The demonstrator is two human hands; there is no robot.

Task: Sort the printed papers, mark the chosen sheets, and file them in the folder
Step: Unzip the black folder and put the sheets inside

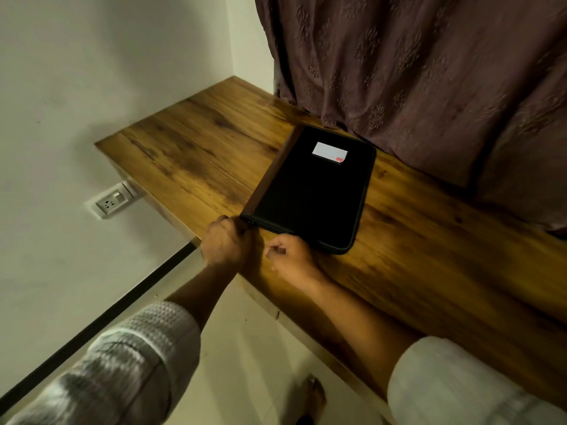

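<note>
**Grip, left hand** [227, 243]: fingers curled tight over the near-left corner of the folder [313, 191], where the spine meets the short edge. It holds that corner; whether a zip pull is inside the fist cannot be told.

**Grip, right hand** [291, 256]: fingers curled, thumb against the forefinger, knuckles touching the folder's near short edge, just right of the left hand. Whether it pinches anything cannot be told.

**Folder:** black, zip-edged and lying flat and closed on the counter [199, 154]. Its long axis runs from the hands away toward the curtain [414, 72]. A brown spine [273, 170] takes the left long side, and a white label [329, 152] sits near the far short edge. The zip track rounds the near-right corner and runs up the right long side.

**Relation for the coming move:** the whole folder lies ahead of both hands, and only its near edge is touched. The left hand is nearer the spine and probably pins the corner. The right hand is nearer the zip run, so the likely pull goes rightward along the short edge, then away along the right side.

**Task state, as judged:** the folder is not yet opened. No printed papers or marker are in view.

**Beyond the folder:**
- The curtain hangs just behind the folder's far edge.
- A wall socket [112, 202] sits well to the folder's left, below the counter's edge.
</note>
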